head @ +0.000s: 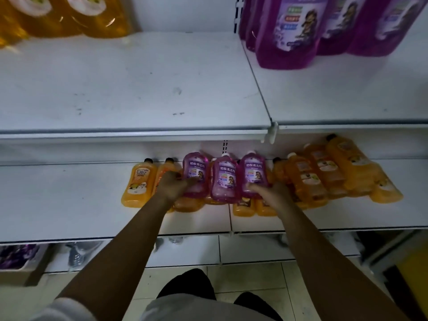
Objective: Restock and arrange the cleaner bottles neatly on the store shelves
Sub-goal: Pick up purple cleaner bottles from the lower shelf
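Three small purple cleaner bottles lie on top of orange bottles on the middle shelf (69, 205). My left hand (172, 185) grips the left purple bottle (194, 173) at its lower part. My right hand (269, 192) holds the base of the right purple bottle (253, 173). Between them the middle purple bottle (224, 180) lies untouched. An orange bottle (136, 184) lies at the left of the row, and several more orange bottles (324, 172) are heaped at the right, partly under the purple ones.
The upper shelf (139, 89) has large orange bottles (69, 15) at its back left and large purple bottles (301, 31) at its back right. Below, a cardboard box (20, 262) of purple items sits at the lower left. Tiled floor lies underfoot.
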`<state>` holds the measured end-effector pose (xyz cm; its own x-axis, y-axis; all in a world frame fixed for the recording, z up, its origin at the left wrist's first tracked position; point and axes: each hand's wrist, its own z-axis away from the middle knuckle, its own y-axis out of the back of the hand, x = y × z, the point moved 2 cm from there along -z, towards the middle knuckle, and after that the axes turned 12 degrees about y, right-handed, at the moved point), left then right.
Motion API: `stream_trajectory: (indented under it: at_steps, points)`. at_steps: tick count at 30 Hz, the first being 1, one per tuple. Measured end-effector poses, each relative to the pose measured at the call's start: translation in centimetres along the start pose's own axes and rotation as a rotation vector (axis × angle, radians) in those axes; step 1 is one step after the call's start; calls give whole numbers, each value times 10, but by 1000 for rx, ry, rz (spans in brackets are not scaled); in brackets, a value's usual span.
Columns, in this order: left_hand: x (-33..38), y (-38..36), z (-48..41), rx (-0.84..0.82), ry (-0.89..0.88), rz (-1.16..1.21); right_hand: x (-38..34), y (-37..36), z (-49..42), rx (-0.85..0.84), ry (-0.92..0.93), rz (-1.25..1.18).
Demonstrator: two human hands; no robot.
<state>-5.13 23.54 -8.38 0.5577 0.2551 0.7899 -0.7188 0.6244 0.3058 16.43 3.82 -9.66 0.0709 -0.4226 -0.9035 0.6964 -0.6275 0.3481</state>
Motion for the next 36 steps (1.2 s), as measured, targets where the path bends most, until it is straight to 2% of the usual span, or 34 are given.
stream_trajectory:
  at_steps: [4, 7, 13, 16, 19, 21, 26, 28, 31, 34, 36]
  points:
    - [-8, 9, 22, -75, 73, 126, 5, 20, 8, 48, -24, -51]
    - [-15, 10, 44, -138, 112, 190, -2, 22, 17, -24, -37, -9]
    - [-10, 4, 73, -207, 146, 294, -12, 4, 21, -7, -54, 20]
    - [-19, 6, 77, -227, 206, 335, -9, 0, 24, -26, -129, -123]
    - [-28, 8, 86, -235, 259, 415, 3, 6, 35, -60, -192, -160]
    - [-34, 7, 93, -281, 305, 471, 17, 12, 47, -87, -235, -273]
    - [-54, 0, 114, -448, 411, 615, 25, 30, 101, -162, -515, -831]
    - [-51, -9, 130, -585, 410, 627, 24, 37, 130, -216, -487, -847]
    - [-38, -23, 150, -731, 330, 490, 17, 54, 174, -275, -331, -869]
    - [-16, -41, 167, -836, 233, 333, 4, 81, 202, -247, -166, -833]
    - [0, -54, 176, -833, 183, 281, -5, 101, 214, -183, -71, -781]
